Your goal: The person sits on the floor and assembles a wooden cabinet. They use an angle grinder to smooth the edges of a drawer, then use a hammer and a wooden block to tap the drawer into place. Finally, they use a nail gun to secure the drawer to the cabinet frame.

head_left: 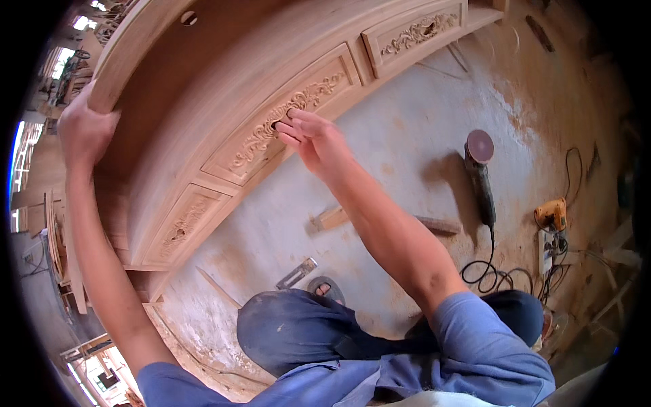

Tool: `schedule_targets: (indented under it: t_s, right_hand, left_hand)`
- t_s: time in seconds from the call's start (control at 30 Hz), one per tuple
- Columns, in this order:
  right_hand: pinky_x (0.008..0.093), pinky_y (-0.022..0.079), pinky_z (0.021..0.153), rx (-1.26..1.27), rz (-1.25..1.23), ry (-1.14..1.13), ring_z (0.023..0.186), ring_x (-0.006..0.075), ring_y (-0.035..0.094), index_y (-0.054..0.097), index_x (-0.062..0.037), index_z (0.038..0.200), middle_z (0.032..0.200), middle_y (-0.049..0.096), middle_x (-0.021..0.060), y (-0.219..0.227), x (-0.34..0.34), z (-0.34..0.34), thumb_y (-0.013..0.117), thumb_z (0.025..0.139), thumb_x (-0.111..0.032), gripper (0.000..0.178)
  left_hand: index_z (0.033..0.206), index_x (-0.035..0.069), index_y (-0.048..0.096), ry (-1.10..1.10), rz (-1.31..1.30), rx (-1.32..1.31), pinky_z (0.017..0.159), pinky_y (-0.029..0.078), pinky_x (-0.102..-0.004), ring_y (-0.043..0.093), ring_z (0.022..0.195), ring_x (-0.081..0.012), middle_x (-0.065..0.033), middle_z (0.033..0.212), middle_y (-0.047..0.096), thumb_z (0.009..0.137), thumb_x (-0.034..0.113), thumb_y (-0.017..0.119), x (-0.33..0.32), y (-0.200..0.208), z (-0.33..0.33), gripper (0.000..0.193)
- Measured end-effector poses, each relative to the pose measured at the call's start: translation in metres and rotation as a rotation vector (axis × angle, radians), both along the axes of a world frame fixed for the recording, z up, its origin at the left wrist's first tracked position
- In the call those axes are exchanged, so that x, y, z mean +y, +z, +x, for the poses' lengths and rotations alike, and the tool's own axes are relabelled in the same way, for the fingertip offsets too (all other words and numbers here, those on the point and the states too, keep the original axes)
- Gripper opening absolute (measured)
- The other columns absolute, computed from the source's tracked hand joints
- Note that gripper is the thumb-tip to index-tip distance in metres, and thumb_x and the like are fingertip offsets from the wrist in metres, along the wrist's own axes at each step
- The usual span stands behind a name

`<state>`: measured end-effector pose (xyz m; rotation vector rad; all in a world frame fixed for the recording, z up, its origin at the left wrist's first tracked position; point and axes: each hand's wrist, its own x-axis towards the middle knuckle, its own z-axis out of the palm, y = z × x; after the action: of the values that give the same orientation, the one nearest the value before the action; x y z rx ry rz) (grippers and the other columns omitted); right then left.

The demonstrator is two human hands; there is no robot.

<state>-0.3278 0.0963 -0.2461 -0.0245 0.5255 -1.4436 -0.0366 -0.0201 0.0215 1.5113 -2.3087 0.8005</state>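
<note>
A large unfinished wooden cabinet (173, 146) fills the upper left. Its lower face carries a row of panelled drawer fronts with carved scrollwork. My left hand (87, 130) is closed round the end of the curved wooden rail (129, 61) that edges the cabinet's open upper part. On the middle carved drawer front (220, 163), the bent fingers of my right hand (308, 136) hook at small dark openings in the carving. Their tips are partly hidden there. A second carved drawer front (417, 34) lies farther right, and a smaller one (184, 227) nearer to me on the left.
An angle grinder (481, 180) with a round sanding disc lies on the dusty floor at right, its black cord coiled. Beyond it are a yellow power tool (553, 214) and a power strip (546, 251). Wood blocks (332, 218) and a metal-looking slotted piece (296, 273) lie near my knees.
</note>
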Motion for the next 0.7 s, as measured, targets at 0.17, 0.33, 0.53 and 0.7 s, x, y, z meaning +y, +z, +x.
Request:
schedule_targets:
  t_s: [0.17, 0.33, 0.53, 0.7]
  right_hand:
    - [0.0272, 0.039, 0.065, -0.236, -0.112, -0.016, 0.073, 0.0156, 0.044, 0.044, -0.0079, 0.081, 0.083, 0.04, 0.001, -0.021, -0.01, 0.014, 0.047, 0.078, 0.015, 0.023]
    - [0.0266, 0.033, 0.056, -0.1, 0.043, -0.131, 0.071, 0.0134, 0.042, 0.046, -0.0089, 0.08, 0.08, 0.039, 0.0006, -0.018, -0.002, 0.032, 0.041, 0.066, 0.019, 0.031]
    - [0.0261, 0.035, 0.056, -0.032, 0.037, -0.111, 0.071, 0.0137, 0.046, 0.061, 0.0004, 0.098, 0.089, 0.052, 0.0048, -0.077, 0.053, -0.006, 0.039, 0.06, 0.018, 0.048]
    - [0.0327, 0.047, 0.072, 1.159, 0.104, 0.054, 0.083, 0.0219, 0.057, 0.065, 0.0014, 0.102, 0.099, 0.064, 0.011, -0.109, 0.118, -0.043, 0.054, 0.074, 0.004, 0.031]
  left_hand:
    - [0.123, 0.009, 0.069, -0.152, -0.041, -0.043, 0.087, 0.057, -0.0426, 0.07, 0.1, -0.037, -0.0186, 0.111, 0.072, 0.069, 0.011, 0.079, 0.041, 0.011, -0.025, 0.055]
    - [0.121, 0.003, 0.067, -0.179, -0.153, -0.148, 0.085, 0.057, -0.0437, 0.07, 0.098, -0.0353, -0.0178, 0.112, 0.072, 0.067, 0.013, 0.077, 0.074, -0.001, -0.022, 0.056]
    - [0.121, 0.004, 0.066, -0.243, -0.263, -0.189, 0.085, 0.059, -0.0434, 0.07, 0.099, -0.0342, -0.0164, 0.115, 0.072, 0.067, 0.011, 0.076, 0.141, -0.041, -0.074, 0.055]
    - [0.121, 0.006, 0.067, -0.13, -0.252, -0.189, 0.081, 0.059, -0.0432, 0.071, 0.096, -0.0336, -0.0139, 0.117, 0.072, 0.067, 0.014, 0.073, 0.142, -0.054, -0.059, 0.055]
